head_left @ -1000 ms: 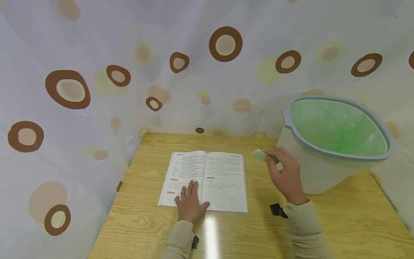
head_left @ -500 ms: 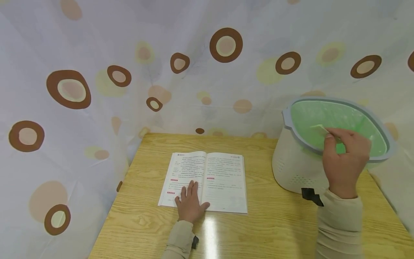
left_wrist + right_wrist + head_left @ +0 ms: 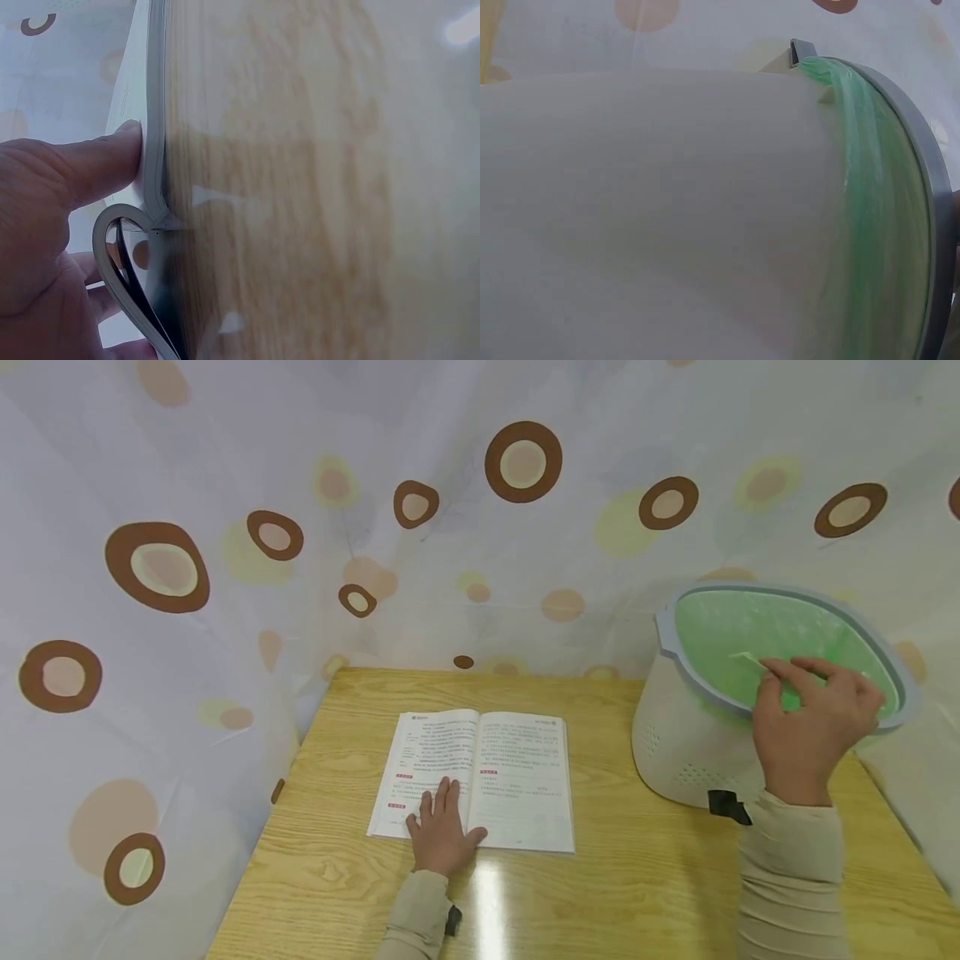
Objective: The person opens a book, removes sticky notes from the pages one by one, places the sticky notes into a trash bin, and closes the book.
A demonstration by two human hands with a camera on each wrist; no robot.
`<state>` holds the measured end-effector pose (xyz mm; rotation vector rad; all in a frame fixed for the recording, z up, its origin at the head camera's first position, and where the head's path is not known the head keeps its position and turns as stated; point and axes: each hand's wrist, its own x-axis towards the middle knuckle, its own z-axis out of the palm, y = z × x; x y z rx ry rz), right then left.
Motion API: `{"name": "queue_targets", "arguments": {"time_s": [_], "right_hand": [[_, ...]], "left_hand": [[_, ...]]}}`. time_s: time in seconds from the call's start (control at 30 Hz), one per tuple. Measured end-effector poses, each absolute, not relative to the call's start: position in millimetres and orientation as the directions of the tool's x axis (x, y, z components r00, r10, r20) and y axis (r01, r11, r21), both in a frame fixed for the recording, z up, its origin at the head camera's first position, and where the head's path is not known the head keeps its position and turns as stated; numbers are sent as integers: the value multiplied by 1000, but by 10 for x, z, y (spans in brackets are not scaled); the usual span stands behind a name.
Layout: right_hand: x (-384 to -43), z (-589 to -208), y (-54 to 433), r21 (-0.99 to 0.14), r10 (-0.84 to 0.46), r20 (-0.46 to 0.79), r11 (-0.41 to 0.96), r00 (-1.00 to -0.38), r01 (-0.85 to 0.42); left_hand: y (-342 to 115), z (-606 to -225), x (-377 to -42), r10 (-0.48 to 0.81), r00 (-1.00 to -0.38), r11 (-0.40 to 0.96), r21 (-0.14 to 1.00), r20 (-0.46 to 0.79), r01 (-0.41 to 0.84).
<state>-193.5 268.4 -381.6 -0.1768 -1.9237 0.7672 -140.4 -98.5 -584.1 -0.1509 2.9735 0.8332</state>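
Note:
In the head view my right hand (image 3: 813,722) is over the near rim of a white waste bin (image 3: 678,718) lined with a green plastic bag (image 3: 738,622). Between thumb and fingers it pinches a thin pale green slip (image 3: 747,658), seen against the bag. My left hand (image 3: 441,835) rests with fingers spread on the left page of an open book (image 3: 521,793). In the left wrist view its thumb (image 3: 105,161) lies on the book near the spine. The right wrist view shows mostly the bin's outer wall (image 3: 667,210), with the fingers mostly hidden behind the rim.
The book and bin stand on a wooden table (image 3: 330,893), the bin at the right. A pale curtain (image 3: 450,435) with brown rings hangs behind and along the left side. A grey-blue rim (image 3: 666,635) tops the bin.
My right hand has carried the pale green slip from beside the book rightward over the bin, then shifted slightly farther right. The left hand has stayed on the book.

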Motion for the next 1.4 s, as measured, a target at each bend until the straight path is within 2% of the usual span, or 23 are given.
{"name": "queue_targets", "arguments": {"time_s": [0.67,0.87,0.97,1.07,1.13,1.3,1.4], "right_hand": [[-1896,-3795,2746,-553,381,757,807,-531,-209],[-1877,-3764,2761,-584,392,728,785,-563,-208],[-1879,-3766,2772,-625,435,713,751,-550,-216],[-1865,-3775,2761,-656,494,715,719,-495,-231],[-1831,-3768,2731,-668,540,727,699,-424,-255],[-1653,-3684,2542,-643,627,760,686,-172,-341],[-1544,-3672,2377,-607,642,764,687,-56,-399]], "left_hand": [[-977,-5801,-1433,-76,-994,850,517,-74,-103],[-973,-5783,-1432,-75,-994,843,527,-85,-108],[-968,-5777,-1423,-73,-993,842,529,-87,-108],[-962,-5775,-1415,-73,-994,844,526,-87,-108],[-957,-5776,-1412,-70,-994,845,524,-88,-107],[-936,-5775,-1407,-65,-993,847,521,-97,-106],[-927,-5774,-1401,-68,-993,844,525,-98,-109]]}}
